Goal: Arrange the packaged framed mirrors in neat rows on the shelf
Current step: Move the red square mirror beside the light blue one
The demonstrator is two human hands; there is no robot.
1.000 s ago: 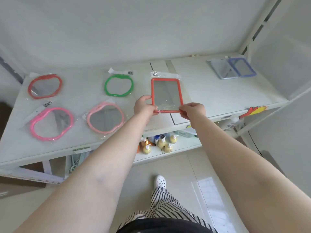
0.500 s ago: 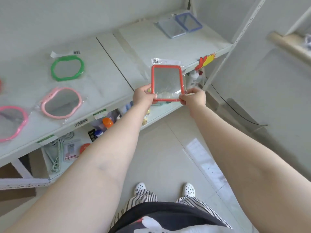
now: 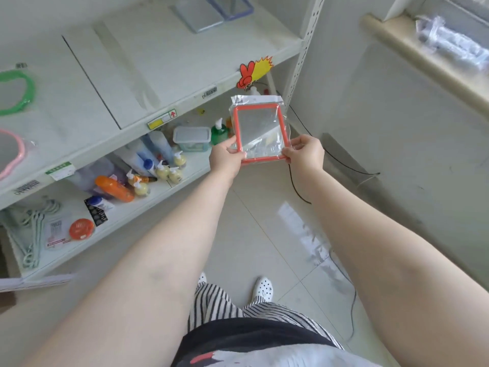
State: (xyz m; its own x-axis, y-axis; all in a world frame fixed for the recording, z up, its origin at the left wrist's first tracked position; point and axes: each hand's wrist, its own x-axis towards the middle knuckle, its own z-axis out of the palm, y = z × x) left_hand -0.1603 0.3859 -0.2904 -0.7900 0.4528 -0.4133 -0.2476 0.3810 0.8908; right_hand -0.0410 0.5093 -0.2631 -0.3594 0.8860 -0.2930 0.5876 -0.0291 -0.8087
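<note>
Legs and feet: striped trousers (image 3: 211, 300) and white perforated shoes (image 3: 263, 287) stand on the pale tiled floor (image 3: 264, 221).
Left hand: the left hand (image 3: 225, 156) pinches the lower left corner of the mirror; the thumb lies on the front and the other fingers are behind.
Right hand: the right hand (image 3: 304, 152) pinches the lower right corner in the same way.
Held mirror: the orange rectangular framed mirror in a clear plastic bag (image 3: 260, 133) is in the air between both hands, in front of the shelf edge and above the floor, not on the shelf.
Lower shelf: small yellow pump bottles (image 3: 166, 170), an orange bottle (image 3: 113, 188) and a lidded plastic box (image 3: 191, 139) stand there.
Top shelf: the white shelf board (image 3: 158, 54) carries a green round framed mirror (image 3: 16, 92) and a pink round framed mirror (image 3: 10, 152) at the left edge of the view.
Far corner: a blue rectangular framed mirror (image 3: 232, 6) lies at the back, well apart from the round ones.
</note>
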